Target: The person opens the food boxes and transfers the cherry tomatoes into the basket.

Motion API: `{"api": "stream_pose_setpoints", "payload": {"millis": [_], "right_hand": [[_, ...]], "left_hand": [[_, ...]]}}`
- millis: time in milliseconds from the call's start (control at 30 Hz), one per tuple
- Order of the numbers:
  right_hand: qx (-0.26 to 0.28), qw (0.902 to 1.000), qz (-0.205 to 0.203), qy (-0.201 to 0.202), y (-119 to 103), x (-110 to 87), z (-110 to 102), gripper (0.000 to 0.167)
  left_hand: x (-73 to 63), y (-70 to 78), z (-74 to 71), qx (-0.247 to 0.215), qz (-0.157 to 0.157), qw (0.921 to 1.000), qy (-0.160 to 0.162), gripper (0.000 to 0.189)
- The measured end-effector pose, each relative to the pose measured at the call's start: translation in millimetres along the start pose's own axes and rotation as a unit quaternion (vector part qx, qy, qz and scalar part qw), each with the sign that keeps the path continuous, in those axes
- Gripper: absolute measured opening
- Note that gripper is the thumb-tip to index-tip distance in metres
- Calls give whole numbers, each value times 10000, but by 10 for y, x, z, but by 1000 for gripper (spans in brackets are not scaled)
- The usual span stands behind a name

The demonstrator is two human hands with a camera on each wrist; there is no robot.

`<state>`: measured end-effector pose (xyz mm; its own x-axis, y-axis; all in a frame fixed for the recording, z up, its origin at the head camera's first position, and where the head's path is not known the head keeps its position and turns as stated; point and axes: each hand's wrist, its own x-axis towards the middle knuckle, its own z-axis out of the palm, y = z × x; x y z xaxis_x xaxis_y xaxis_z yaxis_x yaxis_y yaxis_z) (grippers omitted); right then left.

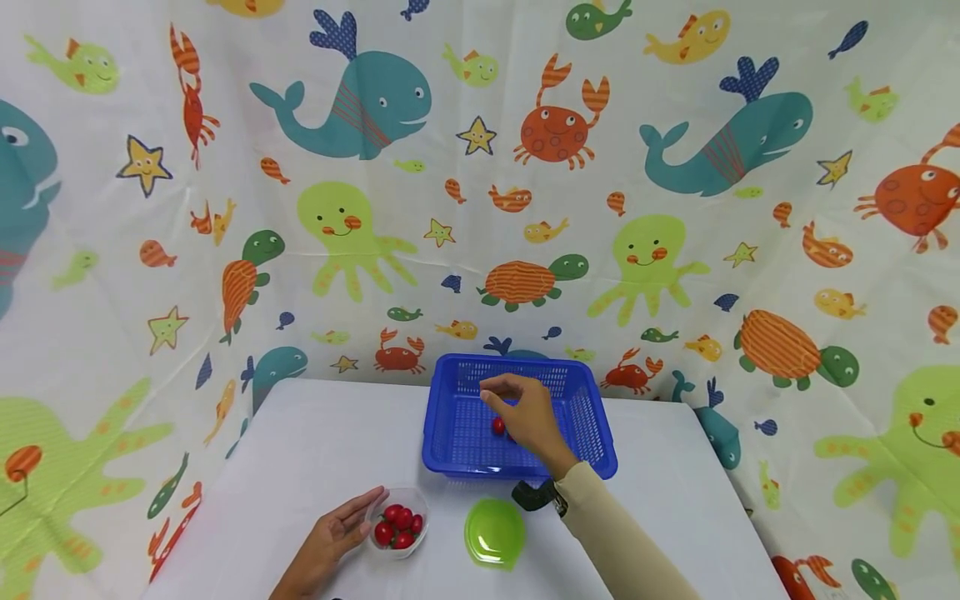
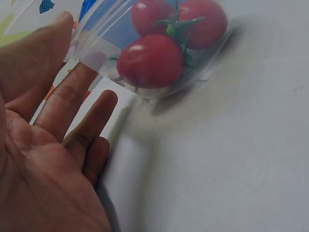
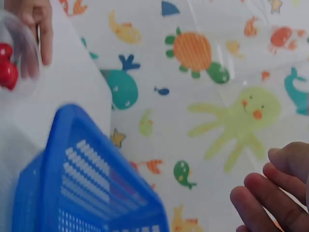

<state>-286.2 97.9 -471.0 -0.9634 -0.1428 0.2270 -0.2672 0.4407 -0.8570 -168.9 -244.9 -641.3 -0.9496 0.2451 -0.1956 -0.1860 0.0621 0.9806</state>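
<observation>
A clear plastic container of several red cherry tomatoes, some with green stems, stands on the table. My left hand rests against its left side; in the left wrist view the fairly straight fingers reach beside and behind the clear wall. Over the blue basket hangs my right hand, its fingers loosely bent. The right wrist view shows nothing between those fingers. Inside the basket, a red tomato lies below the hand, with another partly hidden by it.
On the white table, a green lid lies right of the container, in front of the basket. A white sheet printed with sea animals hangs behind and along both sides. The right wrist wears a dark band.
</observation>
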Motion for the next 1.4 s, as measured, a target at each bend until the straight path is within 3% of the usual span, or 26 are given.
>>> {"api": "stream_pose_setpoints", "payload": {"millis": [267, 567, 833, 1200, 1400], "right_hand": [[413, 9972, -226, -589, -197, -327, 192, 15], [587, 9909, -579, -1066, -167, -567, 502, 18], [696, 9872, -455, -1359, -128, -730, 703, 25], [397, 9881, -180, -1472, -35, -847, 890, 27], [158, 9895, -278, -1408, 17, -883, 954, 27]], "left_hand": [[1, -20, -19, -25, 107, 9999, -104, 55], [19, 2, -4, -21, -95, 9999, 46, 56], [26, -62, -29, 78, 262, 9996, -106, 52], [18, -66, -26, 282, 231, 9993, -49, 52], [29, -76, -39, 257, 369, 9989, -90, 53]]}}
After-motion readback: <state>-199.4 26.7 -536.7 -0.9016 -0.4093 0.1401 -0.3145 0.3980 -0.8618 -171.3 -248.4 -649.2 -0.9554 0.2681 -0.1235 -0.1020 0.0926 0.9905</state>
